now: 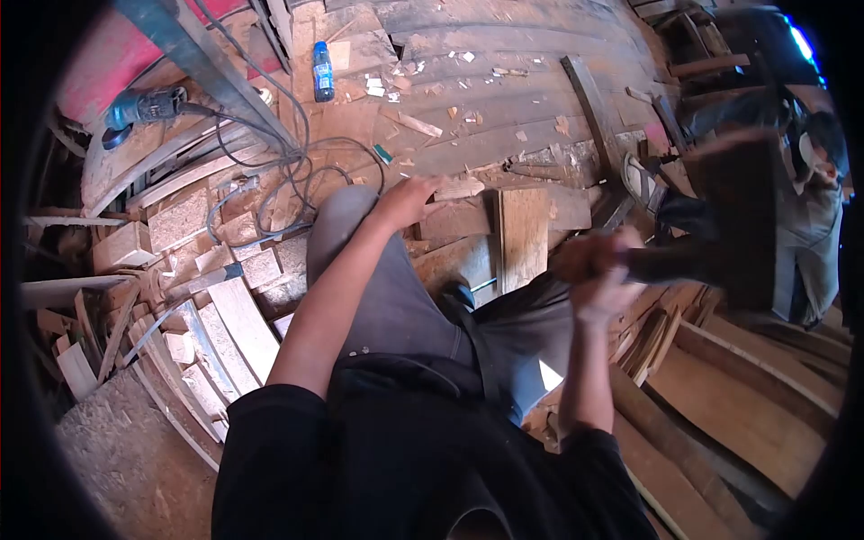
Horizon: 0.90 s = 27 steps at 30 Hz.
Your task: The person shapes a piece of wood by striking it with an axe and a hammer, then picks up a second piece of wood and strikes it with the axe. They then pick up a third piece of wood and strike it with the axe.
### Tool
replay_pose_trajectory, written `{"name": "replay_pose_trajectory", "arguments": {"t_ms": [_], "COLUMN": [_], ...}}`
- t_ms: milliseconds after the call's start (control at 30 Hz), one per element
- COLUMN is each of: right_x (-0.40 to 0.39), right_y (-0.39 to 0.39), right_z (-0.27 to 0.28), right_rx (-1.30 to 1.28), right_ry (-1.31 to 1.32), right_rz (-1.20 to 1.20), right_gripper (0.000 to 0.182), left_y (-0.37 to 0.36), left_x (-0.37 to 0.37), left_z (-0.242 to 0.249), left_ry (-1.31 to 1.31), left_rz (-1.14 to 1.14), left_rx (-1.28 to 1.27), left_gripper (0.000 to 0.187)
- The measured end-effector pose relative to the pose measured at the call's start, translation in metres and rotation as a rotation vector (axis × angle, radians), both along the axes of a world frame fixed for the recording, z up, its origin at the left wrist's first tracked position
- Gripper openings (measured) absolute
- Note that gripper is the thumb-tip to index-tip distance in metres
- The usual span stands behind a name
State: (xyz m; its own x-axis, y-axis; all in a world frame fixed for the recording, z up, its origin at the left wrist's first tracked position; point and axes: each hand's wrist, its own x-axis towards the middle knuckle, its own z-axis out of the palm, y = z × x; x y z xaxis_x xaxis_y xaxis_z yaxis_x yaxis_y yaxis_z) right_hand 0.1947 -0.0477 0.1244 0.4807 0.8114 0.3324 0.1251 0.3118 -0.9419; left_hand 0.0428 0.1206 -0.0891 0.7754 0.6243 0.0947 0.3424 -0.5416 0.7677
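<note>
My left hand [409, 202] is closed on a small light wood piece [459, 189], held near my knee above a wooden block [454, 220]. Raised on the right, my right hand [596, 261] wraps round the dark handle of a tool with a broad, dark, flat head [742, 220], blurred by motion. Between the two hands, an upright board [523, 236] stands in front of my legs. The tool's head is well apart from the wood piece.
A power tool [148, 106] and looped cable [306, 162] lie at the left, and a blue bottle [323, 72] stands beyond. Another person [810, 207] is at the right. Planks [738, 387] and offcuts [243, 328] lie on both sides, with a long beam [589, 112] ahead.
</note>
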Motion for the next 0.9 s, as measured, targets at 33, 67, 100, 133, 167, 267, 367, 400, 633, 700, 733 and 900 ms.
{"name": "replay_pose_trajectory", "arguments": {"t_ms": [33,67,100,133,167,267,367,400,633,700,733,900], "right_x": [-0.004,-0.013,-0.017,-0.008,0.000,0.003,0.010,0.006,0.018,0.011,0.005,-0.004], "right_y": [-0.004,-0.010,-0.016,-0.023,-0.028,-0.030,-0.031,-0.026,-0.013,-0.012,-0.011,-0.041], "right_z": [-0.029,-0.056,-0.084,-0.117,-0.136,-0.128,-0.108,-0.086,0.029,0.039,0.028,-0.124], "right_rx": [-0.078,-0.262,-0.448,-0.724,-0.991,-0.968,-0.830,-0.799,-0.155,-0.019,0.003,-0.784], "right_ry": [-0.045,-0.160,-0.276,-0.034,0.214,0.704,0.647,0.564,0.106,0.142,0.182,-0.003], "right_rz": [-0.069,-0.099,-0.132,0.006,0.146,0.107,0.051,-0.024,-0.104,-0.002,0.002,-0.110], "right_gripper": [0.028,0.026,0.025,0.025,0.024,0.025,0.028,0.030,0.032,0.031,0.030,0.022], "left_y": [0.002,0.002,0.000,-0.002,-0.003,0.003,-0.003,-0.003,0.003,0.002,0.003,0.002], "left_x": [0.000,0.000,0.000,-0.001,-0.001,-0.005,-0.005,-0.001,0.012,0.013,0.014,0.019], "left_z": [-0.004,-0.010,-0.013,-0.010,-0.003,0.008,0.014,0.015,-0.003,0.001,0.002,-0.013], "left_ry": [-0.019,-0.037,-0.054,0.010,0.073,0.132,0.044,0.003,-0.163,-0.128,-0.110,-0.158], "left_rz": [0.008,0.016,0.022,-0.020,-0.064,-0.066,-0.034,-0.042,-0.014,0.010,0.023,-0.040], "left_rx": [0.013,0.027,0.037,0.041,0.045,-0.008,-0.092,-0.112,-0.138,-0.157,-0.165,-0.095], "left_gripper": [0.046,0.045,0.044,0.044,0.044,0.045,0.047,0.048,0.046,0.046,0.046,0.045]}}
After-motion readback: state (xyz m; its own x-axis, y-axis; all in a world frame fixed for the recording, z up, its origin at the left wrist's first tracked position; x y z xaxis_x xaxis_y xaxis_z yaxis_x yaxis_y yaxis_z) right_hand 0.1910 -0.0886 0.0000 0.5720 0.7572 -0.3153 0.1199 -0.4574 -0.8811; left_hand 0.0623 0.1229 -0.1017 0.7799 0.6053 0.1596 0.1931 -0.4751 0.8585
